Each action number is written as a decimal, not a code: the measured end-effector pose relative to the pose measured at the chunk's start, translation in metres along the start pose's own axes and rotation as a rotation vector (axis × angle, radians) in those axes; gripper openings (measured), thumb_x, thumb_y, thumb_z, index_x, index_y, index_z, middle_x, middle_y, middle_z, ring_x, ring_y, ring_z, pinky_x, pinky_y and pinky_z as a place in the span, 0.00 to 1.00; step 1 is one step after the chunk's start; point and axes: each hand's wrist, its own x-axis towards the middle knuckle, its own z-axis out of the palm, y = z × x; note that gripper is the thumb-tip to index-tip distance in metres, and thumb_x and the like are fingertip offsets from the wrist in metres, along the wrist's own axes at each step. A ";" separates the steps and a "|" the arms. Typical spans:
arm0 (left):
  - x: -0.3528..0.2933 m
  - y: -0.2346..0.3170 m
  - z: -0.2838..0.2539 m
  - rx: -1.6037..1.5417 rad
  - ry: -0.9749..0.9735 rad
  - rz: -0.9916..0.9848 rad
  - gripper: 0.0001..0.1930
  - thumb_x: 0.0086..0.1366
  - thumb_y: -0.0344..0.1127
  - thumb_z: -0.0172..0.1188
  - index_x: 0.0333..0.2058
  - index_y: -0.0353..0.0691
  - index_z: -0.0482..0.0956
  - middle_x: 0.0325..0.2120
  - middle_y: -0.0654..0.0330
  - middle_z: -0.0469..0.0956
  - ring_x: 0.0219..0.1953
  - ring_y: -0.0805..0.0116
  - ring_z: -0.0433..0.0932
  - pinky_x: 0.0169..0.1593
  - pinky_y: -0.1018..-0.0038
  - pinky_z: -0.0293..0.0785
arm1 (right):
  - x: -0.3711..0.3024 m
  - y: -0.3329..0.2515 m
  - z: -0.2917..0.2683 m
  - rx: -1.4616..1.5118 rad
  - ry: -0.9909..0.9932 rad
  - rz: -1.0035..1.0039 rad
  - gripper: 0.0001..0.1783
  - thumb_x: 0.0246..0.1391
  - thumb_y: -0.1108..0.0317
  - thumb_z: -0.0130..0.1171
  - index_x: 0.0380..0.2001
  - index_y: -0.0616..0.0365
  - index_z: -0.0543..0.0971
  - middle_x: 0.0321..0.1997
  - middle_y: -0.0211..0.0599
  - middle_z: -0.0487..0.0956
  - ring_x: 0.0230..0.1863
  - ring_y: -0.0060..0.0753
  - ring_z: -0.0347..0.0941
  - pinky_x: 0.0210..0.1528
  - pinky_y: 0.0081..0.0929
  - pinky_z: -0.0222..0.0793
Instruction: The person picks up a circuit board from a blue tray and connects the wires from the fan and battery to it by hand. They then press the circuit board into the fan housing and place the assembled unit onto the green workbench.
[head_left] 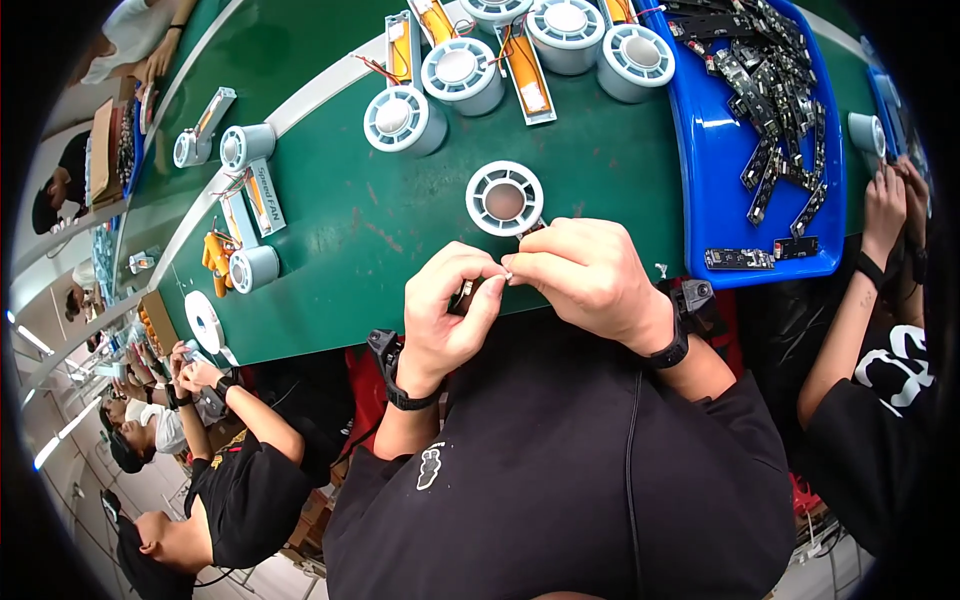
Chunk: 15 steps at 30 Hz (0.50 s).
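Both hands meet at the table's near edge, in front of a light-blue round fan unit (505, 198) with a grey centre. My left hand (448, 312) is closed in a pinch, and a small dark piece shows between its thumb and fingers, too hidden to name. My right hand (590, 280) pinches too, its thumb and forefinger against my left fingertips. A tiny white piece (508, 277), connector-like, sits where the fingertips meet. Just behind my right knuckles lies the near edge of the fan unit, where a bit of dark wire shows.
A blue tray (700, 190) of black circuit boards (765, 110) stands at the right. Several fan units (458, 75) with orange batteries line the far side of the green table (340, 230). More units (255, 268) and a white tape roll (204, 322) lie left. Co-workers sit on both sides.
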 end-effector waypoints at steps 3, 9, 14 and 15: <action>0.000 -0.002 -0.001 0.007 -0.002 0.003 0.03 0.63 0.22 0.63 0.35 0.33 0.79 0.31 0.59 0.79 0.23 0.76 0.70 0.26 0.79 0.64 | 0.002 0.000 0.001 0.011 0.001 0.001 0.11 0.41 0.72 0.74 0.31 0.57 0.83 0.30 0.32 0.81 0.26 0.34 0.78 0.25 0.30 0.72; 0.000 -0.006 0.002 0.013 0.028 -0.006 0.03 0.63 0.22 0.62 0.34 0.34 0.77 0.30 0.60 0.76 0.24 0.76 0.69 0.27 0.79 0.64 | 0.006 0.001 0.003 0.038 -0.001 0.012 0.11 0.41 0.73 0.74 0.30 0.57 0.83 0.29 0.33 0.81 0.26 0.35 0.78 0.25 0.30 0.73; 0.001 -0.009 0.000 0.009 0.017 -0.034 0.02 0.64 0.24 0.58 0.33 0.34 0.74 0.28 0.60 0.72 0.27 0.71 0.69 0.31 0.75 0.64 | 0.000 -0.002 -0.007 -0.037 0.044 0.042 0.09 0.42 0.72 0.72 0.29 0.55 0.82 0.29 0.33 0.80 0.27 0.37 0.79 0.26 0.32 0.73; -0.003 -0.007 0.004 -0.007 0.029 -0.080 0.04 0.66 0.27 0.56 0.32 0.35 0.72 0.28 0.62 0.69 0.27 0.72 0.66 0.31 0.76 0.62 | -0.003 -0.003 -0.001 -0.030 0.066 0.043 0.08 0.43 0.71 0.71 0.28 0.55 0.81 0.28 0.33 0.79 0.27 0.37 0.78 0.26 0.33 0.73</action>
